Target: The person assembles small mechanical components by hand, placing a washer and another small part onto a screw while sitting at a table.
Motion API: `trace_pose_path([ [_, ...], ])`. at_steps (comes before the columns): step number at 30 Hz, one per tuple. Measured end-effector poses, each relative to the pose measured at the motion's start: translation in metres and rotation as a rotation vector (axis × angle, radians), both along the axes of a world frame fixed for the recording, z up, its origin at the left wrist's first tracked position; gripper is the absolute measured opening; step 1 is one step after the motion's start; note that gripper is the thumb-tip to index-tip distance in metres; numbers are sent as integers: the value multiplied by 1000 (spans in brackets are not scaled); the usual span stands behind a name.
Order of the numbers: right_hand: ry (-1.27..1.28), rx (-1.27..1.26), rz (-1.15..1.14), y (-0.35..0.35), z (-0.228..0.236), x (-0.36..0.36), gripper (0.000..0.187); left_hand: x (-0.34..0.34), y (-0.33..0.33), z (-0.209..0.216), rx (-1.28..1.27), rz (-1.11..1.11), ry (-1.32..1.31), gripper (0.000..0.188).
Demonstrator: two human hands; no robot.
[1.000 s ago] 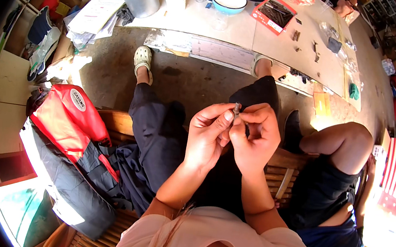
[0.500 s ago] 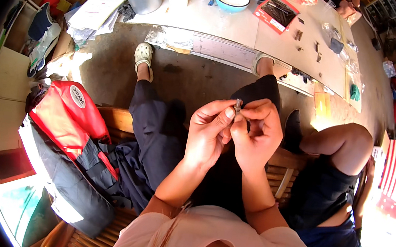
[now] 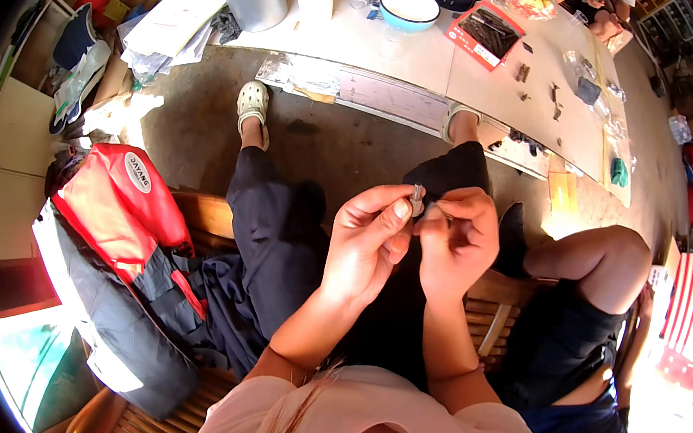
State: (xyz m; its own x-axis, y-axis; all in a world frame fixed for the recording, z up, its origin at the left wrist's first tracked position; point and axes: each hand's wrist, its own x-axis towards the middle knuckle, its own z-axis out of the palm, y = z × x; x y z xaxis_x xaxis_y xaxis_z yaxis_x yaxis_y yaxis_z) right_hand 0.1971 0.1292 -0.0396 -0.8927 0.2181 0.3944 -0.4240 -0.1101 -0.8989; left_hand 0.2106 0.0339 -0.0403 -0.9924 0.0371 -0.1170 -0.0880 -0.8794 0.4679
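Between the thumb and forefinger of my left hand (image 3: 362, 248) stands a small grey metal fitting (image 3: 417, 197), roughly cylindrical and narrower at its top. Close to its right side, my right hand (image 3: 458, 251) is closed with thumb and fingertips pinched together. What the right fingers hold, if anything, is too small and hidden to make out. Both hands are raised in front of me, above my dark trousers (image 3: 272, 234).
Ahead, a table (image 3: 314, 46) carries a lidded metal pot (image 3: 255, 5), a blue bowl (image 3: 407, 20), a red box (image 3: 485, 34) and several small metal parts. A red and black bag (image 3: 122, 199) rests at my left. At right sits another person, a bent knee (image 3: 603, 254) showing.
My right fingertips have drawn slightly away to the right from the metal fitting, showing more of it. My left hand keeps its pinch on the fitting, nearly in place.
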Motion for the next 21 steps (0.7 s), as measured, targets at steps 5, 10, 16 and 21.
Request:
trace_pose_path([
  [5, 82, 44, -34, 0, 7, 0, 18, -6, -1, -7, 150, -78, -38, 19],
  [10, 173, 285, -144, 0, 3, -3, 16, -7, 3, -6, 79, -27, -49, 18],
  [16, 106, 299, -112, -6, 5, 0, 16, -5, 4, -8, 22, 27, 7, 17],
  [21, 48, 234, -114, -6, 8, 0, 16, -4, 6, -4, -27, 50, -6, 16],
])
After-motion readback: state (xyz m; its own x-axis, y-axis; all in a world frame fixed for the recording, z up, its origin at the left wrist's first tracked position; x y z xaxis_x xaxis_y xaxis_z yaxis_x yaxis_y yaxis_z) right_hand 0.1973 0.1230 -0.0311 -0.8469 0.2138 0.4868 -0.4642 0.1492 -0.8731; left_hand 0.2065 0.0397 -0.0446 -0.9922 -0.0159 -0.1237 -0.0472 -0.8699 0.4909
